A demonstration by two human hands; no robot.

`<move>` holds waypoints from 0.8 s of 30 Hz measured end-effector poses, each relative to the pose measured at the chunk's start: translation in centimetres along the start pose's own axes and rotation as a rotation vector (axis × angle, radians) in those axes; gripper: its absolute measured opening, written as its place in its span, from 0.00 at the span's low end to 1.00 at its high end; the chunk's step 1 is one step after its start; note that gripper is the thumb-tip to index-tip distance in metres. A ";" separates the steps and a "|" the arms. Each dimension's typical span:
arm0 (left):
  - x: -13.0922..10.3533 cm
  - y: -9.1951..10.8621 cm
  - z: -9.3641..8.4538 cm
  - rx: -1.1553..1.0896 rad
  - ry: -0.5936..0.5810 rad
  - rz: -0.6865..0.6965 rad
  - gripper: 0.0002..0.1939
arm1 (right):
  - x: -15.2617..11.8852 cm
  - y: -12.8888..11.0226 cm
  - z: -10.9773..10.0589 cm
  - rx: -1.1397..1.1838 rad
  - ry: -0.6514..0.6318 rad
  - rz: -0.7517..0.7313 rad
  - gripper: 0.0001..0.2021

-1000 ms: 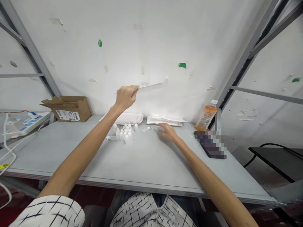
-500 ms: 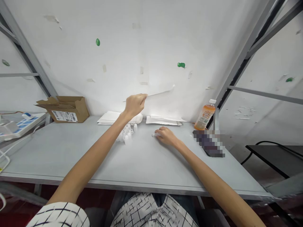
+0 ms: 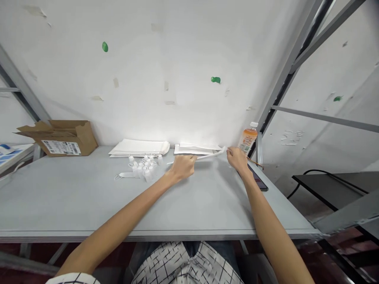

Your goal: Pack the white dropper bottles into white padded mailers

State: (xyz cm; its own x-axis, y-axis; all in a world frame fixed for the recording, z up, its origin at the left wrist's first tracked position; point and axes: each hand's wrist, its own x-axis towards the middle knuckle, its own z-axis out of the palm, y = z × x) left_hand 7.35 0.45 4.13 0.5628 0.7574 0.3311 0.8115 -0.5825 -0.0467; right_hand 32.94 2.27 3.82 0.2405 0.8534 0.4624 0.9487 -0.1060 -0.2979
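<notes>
head view shows a thin white packet [image 3: 211, 154] held just above the tabletop [image 3: 89, 205], seen nearly edge-on. the left hand [image 3: 183, 166] is closed on its near end, with fingers pinched tight. the right hand [image 3: 237, 158] is at 3 o'clock from the packet, right by its far end. its fingers are bent close together, but i cannot tell if they grip the packet or something tiny.

half a second ago, the left hand held the packet higher up, and the right hand was low down with a small clear piece at its fingers. now both hands are by the same packet, so the work seems to be at its far end. i cannot see that small piece now.

from the packet, a white stack [image 3: 195, 148] is close by at 10 o'clock. little white bottles [image 3: 145, 167] stand bunched between 8 and 9 o'clock, with a flat tag [image 3: 126, 174] just beside them. a bigger white pile [image 3: 139, 147] is at 9 o'clock, and a brown box [image 3: 62, 138] is farther that way. an orange drink bottle [image 3: 248, 138] is at 2 o'clock, and a dark phone [image 3: 259, 180] lies at 4 o'clock.
</notes>
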 end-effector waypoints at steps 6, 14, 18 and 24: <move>-2.2 -0.7 2.5 -0.112 -0.083 0.178 0.21 | 0.4 1.6 -0.4 0.469 -0.117 0.034 0.12; -1.2 -1.6 5.6 -0.282 -0.123 0.069 0.35 | -1.0 2.1 0.4 0.486 -0.431 -0.217 0.17; -0.9 -1.9 5.8 -0.338 -0.167 0.039 0.35 | -1.0 2.3 0.3 0.461 -0.423 -0.191 0.14; -0.8 -1.7 5.7 -0.337 -0.087 0.024 0.26 | -1.0 2.6 -0.3 0.531 -0.529 -0.107 0.11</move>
State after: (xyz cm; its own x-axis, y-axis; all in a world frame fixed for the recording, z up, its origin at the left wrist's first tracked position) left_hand 6.46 2.53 -1.45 0.6045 0.7560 0.2512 0.7081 -0.6544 0.2653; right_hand 35.24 1.01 2.84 -0.1052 0.9905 0.0888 0.7025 0.1372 -0.6983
